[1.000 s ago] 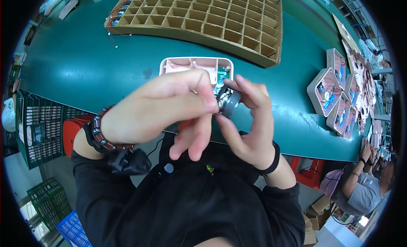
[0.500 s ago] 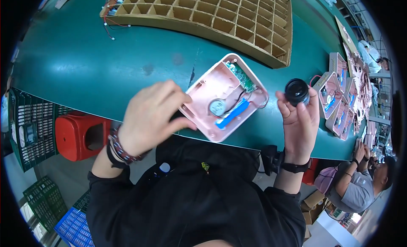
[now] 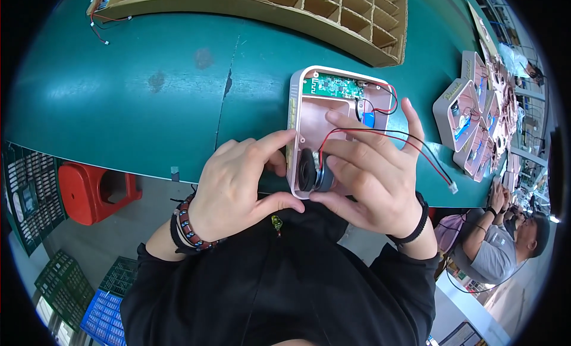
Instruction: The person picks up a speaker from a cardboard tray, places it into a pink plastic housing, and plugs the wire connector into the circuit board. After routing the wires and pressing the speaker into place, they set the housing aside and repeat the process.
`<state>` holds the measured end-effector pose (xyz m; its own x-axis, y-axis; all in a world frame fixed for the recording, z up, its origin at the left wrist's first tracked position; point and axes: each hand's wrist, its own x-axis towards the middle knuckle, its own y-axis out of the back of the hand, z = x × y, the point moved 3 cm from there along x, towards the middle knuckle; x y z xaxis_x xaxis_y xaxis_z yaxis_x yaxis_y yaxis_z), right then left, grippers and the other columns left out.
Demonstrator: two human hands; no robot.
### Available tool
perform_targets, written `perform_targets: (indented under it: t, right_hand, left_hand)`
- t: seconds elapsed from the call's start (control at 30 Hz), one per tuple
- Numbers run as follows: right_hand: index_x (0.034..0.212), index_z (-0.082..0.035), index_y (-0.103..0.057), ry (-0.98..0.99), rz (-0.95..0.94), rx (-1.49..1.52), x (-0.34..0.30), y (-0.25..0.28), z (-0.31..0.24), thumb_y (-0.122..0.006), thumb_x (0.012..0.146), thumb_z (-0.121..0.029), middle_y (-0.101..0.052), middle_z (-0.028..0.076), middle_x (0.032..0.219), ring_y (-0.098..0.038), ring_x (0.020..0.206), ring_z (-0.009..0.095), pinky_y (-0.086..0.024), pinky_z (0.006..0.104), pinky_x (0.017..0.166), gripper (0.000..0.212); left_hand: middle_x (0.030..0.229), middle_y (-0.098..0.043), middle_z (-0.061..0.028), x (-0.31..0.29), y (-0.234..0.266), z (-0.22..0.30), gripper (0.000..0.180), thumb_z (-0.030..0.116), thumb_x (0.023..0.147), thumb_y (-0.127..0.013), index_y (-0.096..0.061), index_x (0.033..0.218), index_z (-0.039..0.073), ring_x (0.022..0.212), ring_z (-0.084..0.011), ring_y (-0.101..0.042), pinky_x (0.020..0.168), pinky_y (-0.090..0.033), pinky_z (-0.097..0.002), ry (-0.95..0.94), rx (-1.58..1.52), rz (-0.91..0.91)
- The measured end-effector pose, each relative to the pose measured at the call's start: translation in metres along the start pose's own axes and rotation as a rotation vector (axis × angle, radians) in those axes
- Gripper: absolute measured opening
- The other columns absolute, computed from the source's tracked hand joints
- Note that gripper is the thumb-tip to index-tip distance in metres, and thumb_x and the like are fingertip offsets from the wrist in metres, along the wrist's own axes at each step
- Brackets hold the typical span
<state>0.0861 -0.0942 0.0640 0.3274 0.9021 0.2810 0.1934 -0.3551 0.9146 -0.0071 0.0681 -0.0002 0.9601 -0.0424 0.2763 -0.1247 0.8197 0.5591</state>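
Observation:
A pale pink plastic housing (image 3: 293,108) stands on the green bench just in front of me. My left hand (image 3: 232,176) grips its left wall, thumb at the near corner. Inside the near left part of the housing, my right hand (image 3: 377,170) holds a small round black speaker (image 3: 307,169) on edge between thumb and fingers. Red and black wires run from the speaker over my right hand to a white plug (image 3: 453,188). A green circuit board (image 3: 333,85) lies along the far wall. My right fingers mostly hide a blue battery pack (image 3: 369,118).
Beyond the housing is a cardboard tray with dividers (image 3: 383,37). Several similar pink housings (image 3: 443,111) stand at the right, near a pile of pink parts (image 3: 505,105). A co-worker (image 3: 496,251) sits at the right. A red stool (image 3: 80,194) and crates (image 3: 104,313) are at the left.
The housing has turned and now sits squarer to me. My right hand has brought the speaker from the right into it, and my left hand has closed on its left wall.

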Motion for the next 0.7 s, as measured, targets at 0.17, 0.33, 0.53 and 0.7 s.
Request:
perform_targets:
  t: [0.17,0.33,0.53,0.7]
  right_hand:
    - [0.088,-0.012,-0.055,0.05,-0.023,-0.014,-0.001,-0.009,0.005,-0.076,0.076,-0.04,-0.069,0.0,0.1,-0.065,0.108,0.023,-0.013,0.0663,0.11,0.037]
    - [0.078,-0.016,-0.058,0.037,-0.022,0.014,0.002,-0.015,0.009,-0.072,0.076,-0.026,-0.066,-0.002,0.093,-0.063,0.108,0.016,-0.018,0.0671,0.108,0.017]
    - [0.077,-0.014,-0.057,0.007,-0.09,0.04,0.005,-0.015,0.012,-0.07,0.077,-0.027,-0.064,-0.002,0.089,-0.063,0.109,0.016,-0.02,0.0682,0.108,0.019]
    - [0.087,-0.01,-0.055,0.07,-0.147,-0.012,0.005,-0.016,0.013,-0.072,0.078,-0.04,-0.068,0.003,0.1,-0.063,0.111,0.022,-0.016,0.0689,0.108,0.036]
  left_hand:
    - [0.084,-0.062,-0.0012,0.001,-0.001,-0.004,0.088,0.043,0.065,-0.082,-0.045,0.135,0.005,0.076,-0.0189,-0.061,0.071,-0.044,-0.0332,0.035,-0.051,-0.006]
    - [0.084,-0.062,-0.001,0.0,-0.002,-0.004,0.091,0.044,0.064,-0.083,-0.044,0.136,0.005,0.075,-0.0183,-0.061,0.071,-0.044,-0.0324,0.017,-0.031,0.005]
    - [0.084,-0.062,-0.0009,0.0,-0.002,-0.005,0.091,0.043,0.064,-0.083,-0.044,0.137,0.005,0.074,-0.0179,-0.06,0.07,-0.044,-0.0316,0.006,-0.025,-0.007]
    - [0.083,-0.062,-0.0001,0.0,-0.002,-0.005,0.091,0.042,0.064,-0.083,-0.044,0.137,0.005,0.073,-0.0182,-0.059,0.069,-0.043,-0.0316,0.002,-0.025,-0.003]
